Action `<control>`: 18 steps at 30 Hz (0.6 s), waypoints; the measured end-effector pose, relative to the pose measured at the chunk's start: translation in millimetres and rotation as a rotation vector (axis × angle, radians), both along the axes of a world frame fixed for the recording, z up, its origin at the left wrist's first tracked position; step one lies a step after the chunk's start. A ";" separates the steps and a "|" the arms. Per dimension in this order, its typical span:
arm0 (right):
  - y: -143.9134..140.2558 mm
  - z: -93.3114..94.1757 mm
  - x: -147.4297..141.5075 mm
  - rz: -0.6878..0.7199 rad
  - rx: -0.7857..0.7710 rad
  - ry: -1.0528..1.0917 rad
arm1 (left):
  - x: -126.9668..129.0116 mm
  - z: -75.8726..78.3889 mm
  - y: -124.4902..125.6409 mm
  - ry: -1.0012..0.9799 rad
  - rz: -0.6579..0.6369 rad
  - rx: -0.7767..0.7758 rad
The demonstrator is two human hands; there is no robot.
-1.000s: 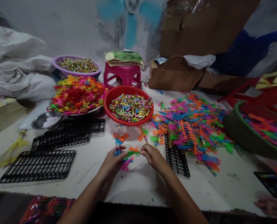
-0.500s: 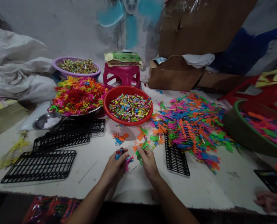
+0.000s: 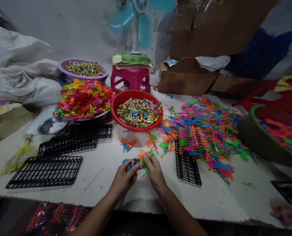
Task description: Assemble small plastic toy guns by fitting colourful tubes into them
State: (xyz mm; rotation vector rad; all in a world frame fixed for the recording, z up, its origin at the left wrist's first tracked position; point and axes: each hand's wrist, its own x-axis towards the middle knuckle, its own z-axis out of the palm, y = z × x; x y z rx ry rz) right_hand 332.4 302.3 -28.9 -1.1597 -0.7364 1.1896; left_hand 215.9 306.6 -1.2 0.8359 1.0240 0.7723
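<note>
My left hand (image 3: 126,177) is closed around a few small blue and red tubes (image 3: 133,164), their ends poking out past the thumb. Pinched in my right hand (image 3: 155,172) is a green plastic toy gun (image 3: 147,167), right beside the tubes; whether they touch I cannot tell. Just behind the fingers lies an orange plastic piece (image 3: 142,153). Further back on the table are an orange and blue toy piece (image 3: 128,144) and a red basin (image 3: 113,113) of small wrapped tubes (image 3: 138,113).
Black plastic racks (image 3: 45,172) lie at the left, near a steel bowl (image 3: 44,127) and a heap of bright plastic pieces (image 3: 87,98). At right, toy guns (image 3: 209,124) partly cover another black rack (image 3: 188,168). Beyond are a green tub (image 3: 256,141) and another person's hand (image 3: 284,213).
My hands have come closer together, the left turning so that the red and blue tubes face the green toy gun. The pink piece by my left fingers no longer shows. The view has shifted slightly.
</note>
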 end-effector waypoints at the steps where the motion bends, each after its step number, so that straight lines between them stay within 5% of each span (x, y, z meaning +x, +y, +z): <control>1: 0.0 0.1 -0.2 -0.009 0.002 0.004 | 0.7 0.5 -0.2 0.021 0.009 0.006; 6: -0.4 3.5 -0.8 -0.024 0.011 0.013 | 1.3 0.5 -0.4 0.071 0.001 0.061; 13: -10.1 1.3 -11.8 -0.060 -0.007 -0.263 | -0.6 -4.8 -7.3 0.217 -0.070 0.264; 16: -4.6 -4.0 9.5 0.001 -0.069 -0.360 | -5.7 -11.3 -2.4 0.257 -0.130 0.259; 18: 4.5 -7.6 39.4 -0.045 -0.153 -0.520 | -16.3 -19.8 5.3 0.333 -0.053 0.241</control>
